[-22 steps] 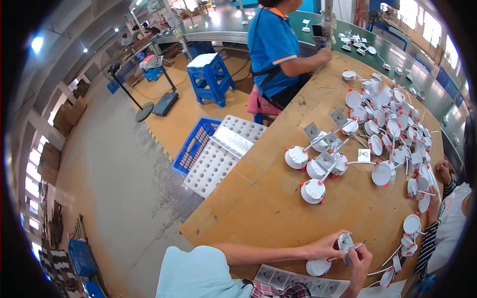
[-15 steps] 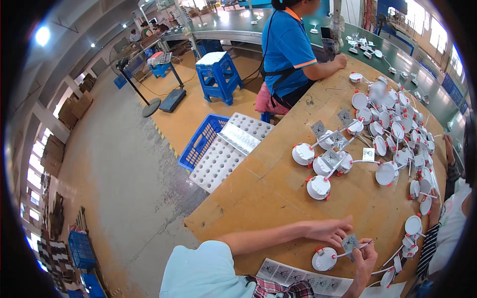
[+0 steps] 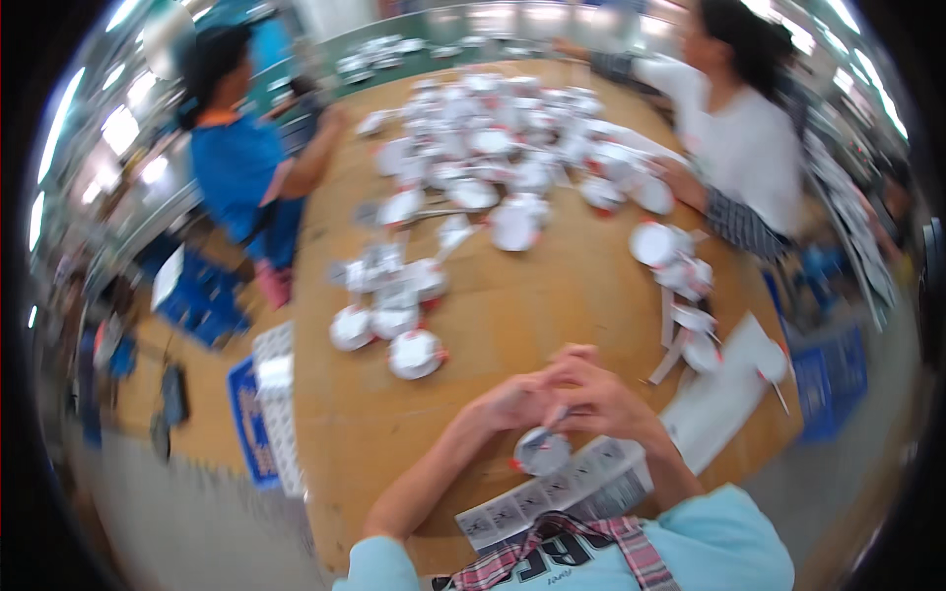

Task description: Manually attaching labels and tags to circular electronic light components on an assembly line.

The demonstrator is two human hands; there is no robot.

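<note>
A round white downlight (image 3: pixel 543 453) with a red clip lies on the table just in front of me. My left hand (image 3: pixel 516 403) and my right hand (image 3: pixel 603 400) meet above it, their fingers bent inward and touching or overlapping. From between them a greyish label (image 3: pixel 557 416) on the lamp's lead shows, in the right hand's fingers. What the left fingertips pinch is hidden and blurred. Under my right forearm, close to my body, is a sheet of printed square labels (image 3: pixel 537 500).
Several downlights with labels (image 3: pixel 414 353) form a group at the left; a big pile (image 3: pixel 483 138) covers the far middle. More lamps (image 3: pixel 685 276) lie at right beside a white sheet (image 3: pixel 724 394). Co-workers sit at far left (image 3: pixel 232 167) and right (image 3: pixel 744 138). Blue crates (image 3: pixel 251 424) flank the table.
The view has swung to the right, and now blurs. My hands have come together over the downlight; earlier the left was beside the label while the right held the lead and label.
</note>
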